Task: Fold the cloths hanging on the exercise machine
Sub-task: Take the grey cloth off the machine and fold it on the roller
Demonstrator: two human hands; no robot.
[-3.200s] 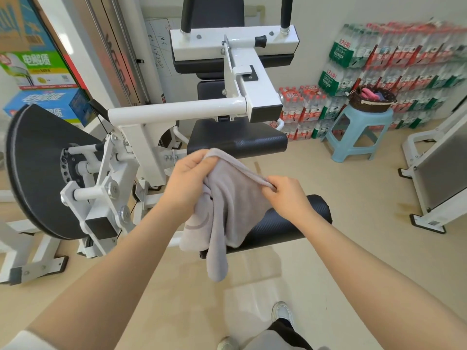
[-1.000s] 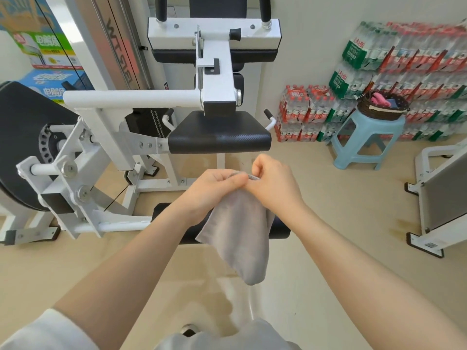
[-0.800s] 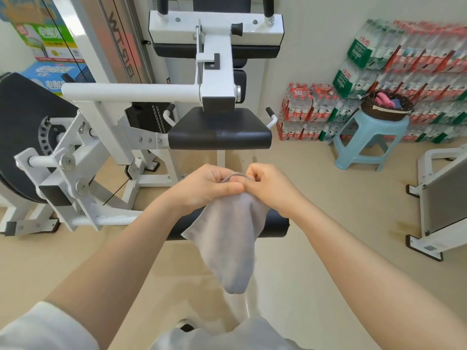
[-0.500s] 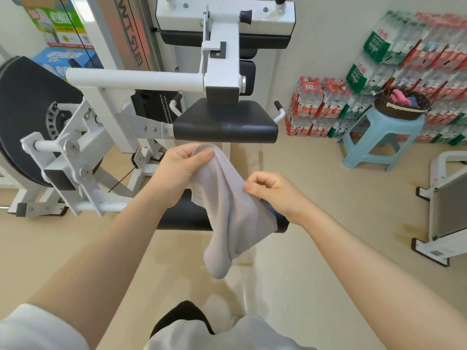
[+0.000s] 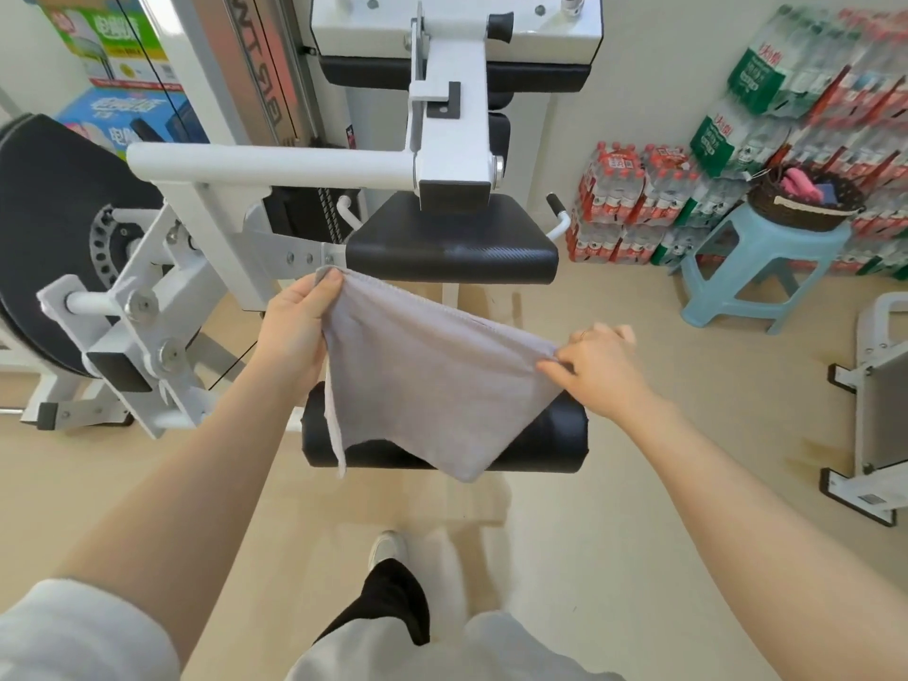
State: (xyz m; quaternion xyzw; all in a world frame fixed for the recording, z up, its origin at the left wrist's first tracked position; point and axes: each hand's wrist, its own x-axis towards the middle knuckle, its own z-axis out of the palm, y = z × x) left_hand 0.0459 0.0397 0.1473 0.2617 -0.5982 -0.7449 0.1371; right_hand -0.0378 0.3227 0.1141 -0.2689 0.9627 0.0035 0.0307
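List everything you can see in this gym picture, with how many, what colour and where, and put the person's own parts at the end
cloth: one, grey, held spread in the air in front of the roller pad
exercise machine: one, white frame, centre and left
seat pad: one, black, behind the cloth
roller pad: one, black, low, partly hidden by the cloth
round disc: one, black, far left
stool: one, light blue, right by the wall
basket: one, dark brown, on the stool, pink items inside
bottled water packs: many, red and green labels, stacked along the right wall
boxes: two seen, green and blue, upper left
left hand: pinches the cloth's upper left corner
right hand: pinches the cloth's right corner
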